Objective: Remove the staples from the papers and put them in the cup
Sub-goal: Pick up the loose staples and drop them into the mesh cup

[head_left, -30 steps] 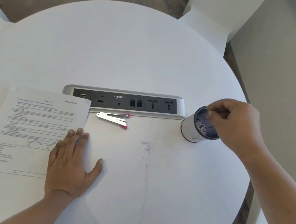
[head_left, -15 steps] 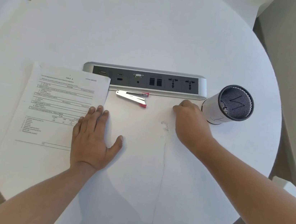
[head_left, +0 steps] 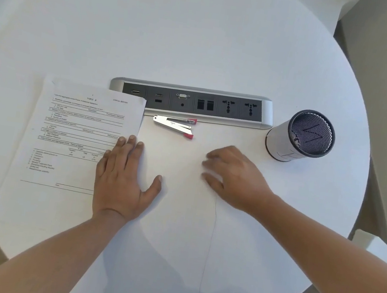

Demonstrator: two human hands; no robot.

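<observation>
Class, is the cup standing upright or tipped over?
Upright: the cup stands on its base, open mouth facing up.

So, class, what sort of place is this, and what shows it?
Probably an office or meeting room: a round white table with a built-in socket strip, printed papers and a mesh cup.

I see the papers (head_left: 78, 131), a printed stack, lying flat on my left, slightly skewed. The cup (head_left: 283, 147), black mesh with a white wrap, stands upright on my right, well apart from them. The silver, red-tipped remover (head_left: 173, 125) lies between them, nearer the papers.
</observation>
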